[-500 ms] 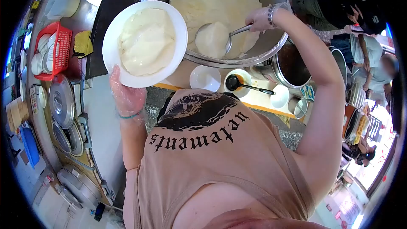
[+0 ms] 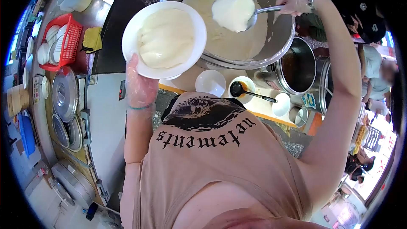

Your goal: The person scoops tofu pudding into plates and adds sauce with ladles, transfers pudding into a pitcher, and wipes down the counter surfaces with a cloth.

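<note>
My left hand [image 2: 141, 87], in a clear plastic glove, grips the near edge of a white bowl [image 2: 200, 42]. Smooth pale tofu pudding [image 2: 166, 38] fills much of that bowl. My right hand [image 2: 295, 2], also gloved, is closed round the handle of a metal ladle [image 2: 268, 9]. A soft white scoop of pudding [image 2: 234, 12] rests in the ladle, held over a large metal pot [image 2: 277, 34]. More pudding [image 2: 237, 46] lies inside the pot. The bowl overlaps the pot's left rim from my view.
On the counter stand a white bowl [image 2: 210, 83], another holding a black ladle [image 2: 256, 96], and a small white bowl [image 2: 281, 105]. A steel pot of dark liquid [image 2: 298, 65] sits to the right. Leftward are a red basket [image 2: 74, 38] of dishes and metal lids [image 2: 65, 97]. People [image 2: 373, 63] stand at right.
The ladle has risen from the pudding, loaded, as my right hand moved up and right. My left hand and the bowl have shifted right in view.
</note>
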